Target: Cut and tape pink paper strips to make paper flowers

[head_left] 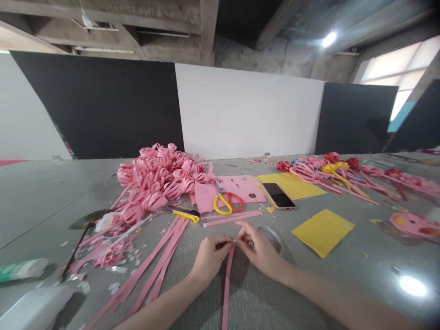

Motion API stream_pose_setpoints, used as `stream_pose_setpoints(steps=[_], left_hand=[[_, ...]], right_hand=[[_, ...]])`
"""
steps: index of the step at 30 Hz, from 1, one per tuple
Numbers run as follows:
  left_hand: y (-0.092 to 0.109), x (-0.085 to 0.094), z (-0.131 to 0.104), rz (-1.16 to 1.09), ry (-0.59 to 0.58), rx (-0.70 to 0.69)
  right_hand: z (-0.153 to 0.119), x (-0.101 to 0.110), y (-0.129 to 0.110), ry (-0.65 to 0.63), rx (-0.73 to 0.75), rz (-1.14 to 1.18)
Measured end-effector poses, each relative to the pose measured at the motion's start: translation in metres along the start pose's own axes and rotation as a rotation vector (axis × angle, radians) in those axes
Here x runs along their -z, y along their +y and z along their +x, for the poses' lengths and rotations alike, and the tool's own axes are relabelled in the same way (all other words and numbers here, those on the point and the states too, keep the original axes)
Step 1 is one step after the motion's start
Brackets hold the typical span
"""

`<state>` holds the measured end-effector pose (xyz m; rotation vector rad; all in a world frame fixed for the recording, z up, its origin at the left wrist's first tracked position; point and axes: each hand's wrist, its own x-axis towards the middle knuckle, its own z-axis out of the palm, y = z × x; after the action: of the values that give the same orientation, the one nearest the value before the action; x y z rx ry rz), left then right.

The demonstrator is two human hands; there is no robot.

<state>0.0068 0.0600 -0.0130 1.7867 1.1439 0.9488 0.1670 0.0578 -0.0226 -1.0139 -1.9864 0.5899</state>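
My left hand [210, 256] pinches the upper end of a pink paper strip [227, 288], which hangs down toward the bottom edge of the view. Close beside it, my right hand [256, 247] has thumb and fingertips closed at the same end, where a small pale bit shows; its index finger is raised. A clear tape roll [271, 237] lies partly behind my right hand. Beyond the hands are scissors [227, 201] with yellow and red handles, on pink paper [206, 195], and two loose pink strips [237, 218].
A big heap of pink paper loops [161, 174] stands at the left, with a yellow cutter [187, 214] and long pink strips [151, 266] nearer. A phone [279, 196] and yellow sheet [323, 233] lie right. A glue tube [24, 270] is far left.
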Motion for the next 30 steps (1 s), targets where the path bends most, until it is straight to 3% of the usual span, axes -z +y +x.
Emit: stream_pose_setpoints(steps=[9,16,21,30], left_hand=[[0.001,0.0,-0.001,0.0,0.028,0.028],[0.004,-0.001,-0.001,0.072,0.02,0.02],[0.009,-0.003,-0.005,0.082,0.075,0.021],[0.011,0.001,-0.007,0.206,0.039,-0.097]], right_hand=[[0.0,0.0,-0.007,0.081,0.003,-0.213],[0.003,0.003,-0.013,0.046,0.078,-0.273],[0.0,0.001,-0.011,0.02,0.12,-0.376],[-0.002,0.001,-0.015,-0.025,0.216,-0.505]])
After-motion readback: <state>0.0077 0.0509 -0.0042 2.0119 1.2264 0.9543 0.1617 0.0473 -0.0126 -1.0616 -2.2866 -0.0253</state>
